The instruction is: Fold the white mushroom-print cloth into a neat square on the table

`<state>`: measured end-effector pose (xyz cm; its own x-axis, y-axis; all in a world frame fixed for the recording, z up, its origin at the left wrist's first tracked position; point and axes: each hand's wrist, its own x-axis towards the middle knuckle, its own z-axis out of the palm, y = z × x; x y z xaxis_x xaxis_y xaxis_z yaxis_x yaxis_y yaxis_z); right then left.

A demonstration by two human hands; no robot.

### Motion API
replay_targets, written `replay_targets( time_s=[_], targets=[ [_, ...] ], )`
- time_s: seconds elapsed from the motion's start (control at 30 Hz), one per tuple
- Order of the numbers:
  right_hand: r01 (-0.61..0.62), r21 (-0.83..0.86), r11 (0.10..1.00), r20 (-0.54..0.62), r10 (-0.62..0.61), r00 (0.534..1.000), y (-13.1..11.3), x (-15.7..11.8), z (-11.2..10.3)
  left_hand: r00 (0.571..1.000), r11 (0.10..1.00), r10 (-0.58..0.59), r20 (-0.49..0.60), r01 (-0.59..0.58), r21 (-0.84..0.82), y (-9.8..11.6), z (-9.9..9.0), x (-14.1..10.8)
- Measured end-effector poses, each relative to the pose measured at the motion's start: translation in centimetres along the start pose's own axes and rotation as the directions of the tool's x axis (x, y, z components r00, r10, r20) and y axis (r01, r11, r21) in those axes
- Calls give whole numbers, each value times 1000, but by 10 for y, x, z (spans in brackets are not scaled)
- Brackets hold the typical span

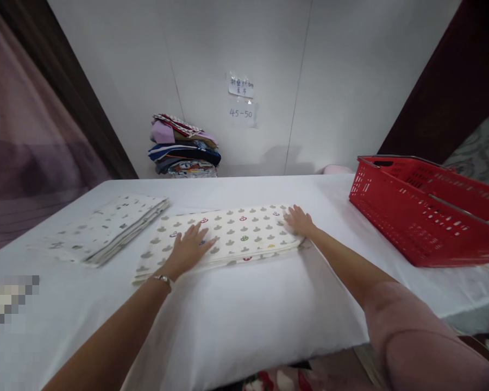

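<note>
A cream cloth (232, 231) printed with grey and a few coloured mushroom-like shapes lies folded into a long strip across the middle of the white-covered table. Fingers spread, my left hand (189, 247) rests flat on the left part of the cloth; a bracelet (163, 280) circles that wrist. At the cloth's right end, my right hand (299, 221) lies on the top with its fingers stretched out. To the left sits another folded cloth (110, 225), white with small dark prints, apart from both hands.
A red plastic basket (411, 217) with metal handles stands on the table's right side. Behind the far edge rises a stack of folded fabrics (183, 146). Paper notes (241, 113) are taped to the wall. A pixelated patch (8, 304) covers something at the left.
</note>
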<state>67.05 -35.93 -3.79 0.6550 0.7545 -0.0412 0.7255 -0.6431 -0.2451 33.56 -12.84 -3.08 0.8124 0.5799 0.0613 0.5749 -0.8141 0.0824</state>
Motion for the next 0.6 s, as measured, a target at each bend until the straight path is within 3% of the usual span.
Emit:
replay_targets(
  time_s=[0.17, 0.3, 0.43, 0.5, 0.6],
  targets=[
    [238, -56, 970, -15, -239, 971, -11, -46, 12, 996, 999, 46, -71, -44, 27, 25, 14, -37],
    [199, -79, 977, 4, -199, 980, -12, -60, 18, 990, 999, 41, -132, -39, 13, 27, 18, -38],
    [182, -36, 983, 39, -180, 983, -15, -59, 11, 984, 999, 43, -172, -46, -14, 26, 18, -38],
    [206, 14, 978, -16, -206, 978, -16, -61, 8, 977, 999, 35, -209, -43, -33, 29, 19, -42],
    [299, 103, 949, -200, -275, 940, -19, -72, 10, 955, 994, 61, -290, -86, -75, 42, 20, -49]
  ],
)
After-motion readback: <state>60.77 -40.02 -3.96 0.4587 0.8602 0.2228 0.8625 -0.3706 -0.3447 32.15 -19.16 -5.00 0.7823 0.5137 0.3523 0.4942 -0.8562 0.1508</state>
